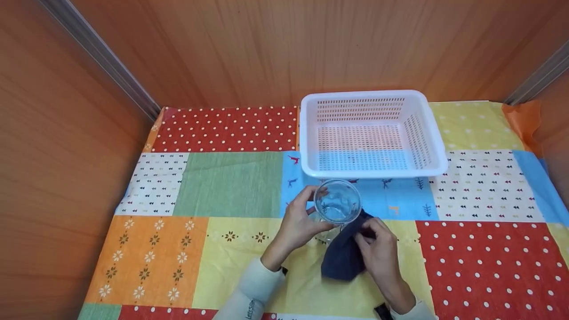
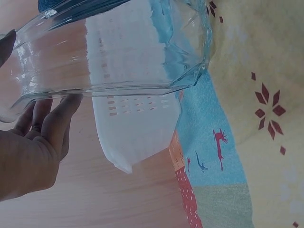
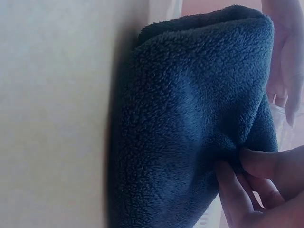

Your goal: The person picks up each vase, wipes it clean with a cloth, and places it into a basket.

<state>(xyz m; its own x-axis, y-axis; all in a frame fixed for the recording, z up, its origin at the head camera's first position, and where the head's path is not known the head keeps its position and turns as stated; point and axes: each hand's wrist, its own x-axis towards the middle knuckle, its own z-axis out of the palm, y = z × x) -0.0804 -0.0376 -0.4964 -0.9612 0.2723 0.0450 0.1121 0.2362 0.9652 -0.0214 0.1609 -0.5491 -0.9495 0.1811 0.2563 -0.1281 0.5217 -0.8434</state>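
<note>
My left hand [image 1: 297, 223] grips a clear drinking glass [image 1: 338, 202] near its rim, thumb on the near side and fingers on the far side. The glass's open mouth faces up toward the head camera. In the left wrist view the glass [image 2: 128, 71] shows a tall see-through body with a thick, faceted base. A dark blue, fluffy cloth [image 1: 341, 261] hangs folded from my right hand [image 1: 380, 250], which pinches it between thumb and fingers beside the glass. The right wrist view shows the cloth's [image 3: 175, 104] plush surface filling much of the picture; it partly hides the lower glass in the head view.
A white plastic basket [image 1: 373, 174] with slotted walls stands just beyond the glass, near the back wooden panel [image 1: 284, 49]. Under everything lies a patchwork tablecloth [image 1: 231, 182]. Another wooden panel [image 1: 58, 169] rises at the left.
</note>
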